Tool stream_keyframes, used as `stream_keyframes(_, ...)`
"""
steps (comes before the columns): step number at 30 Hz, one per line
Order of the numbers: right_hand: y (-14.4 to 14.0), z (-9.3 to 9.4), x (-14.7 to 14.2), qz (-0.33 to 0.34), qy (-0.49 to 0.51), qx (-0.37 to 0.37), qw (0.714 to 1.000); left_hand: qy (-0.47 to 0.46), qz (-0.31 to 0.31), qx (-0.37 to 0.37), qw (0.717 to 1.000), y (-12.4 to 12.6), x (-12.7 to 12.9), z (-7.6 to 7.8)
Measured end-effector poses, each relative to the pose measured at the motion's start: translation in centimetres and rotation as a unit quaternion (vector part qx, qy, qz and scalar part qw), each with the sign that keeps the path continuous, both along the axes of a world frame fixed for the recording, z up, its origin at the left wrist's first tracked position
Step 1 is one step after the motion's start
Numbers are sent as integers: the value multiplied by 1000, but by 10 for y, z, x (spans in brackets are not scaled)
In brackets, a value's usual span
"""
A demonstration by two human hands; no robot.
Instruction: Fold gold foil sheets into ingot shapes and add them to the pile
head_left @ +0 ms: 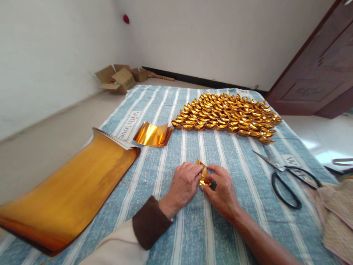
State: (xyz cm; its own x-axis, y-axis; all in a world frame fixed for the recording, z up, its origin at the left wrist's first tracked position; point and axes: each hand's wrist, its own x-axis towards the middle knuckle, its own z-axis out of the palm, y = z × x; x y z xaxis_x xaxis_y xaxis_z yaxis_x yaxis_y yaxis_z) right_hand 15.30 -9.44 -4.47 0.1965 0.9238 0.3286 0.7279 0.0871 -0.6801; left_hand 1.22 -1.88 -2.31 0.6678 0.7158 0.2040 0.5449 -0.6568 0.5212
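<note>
At the far left a big stack of gold paper (66, 191) lies aslant on a blue and white striped tablecloth (190, 235), its far end curled up; beyond it, on the floor by the wall, stands an open cardboard box (125, 80), with a smaller box (140, 74) just to its right; a red thing (126, 19), too small to make out, is on the wall above.

Next on the cloth comes printed lettering (133, 119), "With love"; just right of that sits a small pile of shiny gold sheets (152, 134), curved up at both sides.

Near the middle the left hand (183, 184), below a dark brown cuff (151, 222), pinches the left side of a small piece of gold foil (204, 173); the right hand (222, 187) grasps the same foil from the right with thumb and fingers, so it sits between the two hands, low over the cloth and partly hidden by the fingers.

Past the hands, folded gold boats (228, 114) stand packed in rows; to the right lie black-handled scissors (278, 167), blades parted; at the right edge are a beige cloth (336, 217) and, behind, a reddish-brown door (311, 70).
</note>
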Motion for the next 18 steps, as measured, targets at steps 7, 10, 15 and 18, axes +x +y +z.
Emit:
stream_keyframes(7, 0, 2, 1, 9, 1, 4, 1000, -2, -1, 2, 1000, 0, 0, 0)
stream_keyframes(10, -1, 3, 3, 18, 3, 10, 1000, -6, 1, 4, 1000, 0, -1, -1)
stream_keyframes(15, -1, -1, 3, 18, -10, 14, 1000, -7, -1, -3, 1000, 0, 0, -1)
stream_keyframes(18, -1, -1, 5, 24, 0, 10, 1000, -7, -2, -2, 1000, 1, 0, -1)
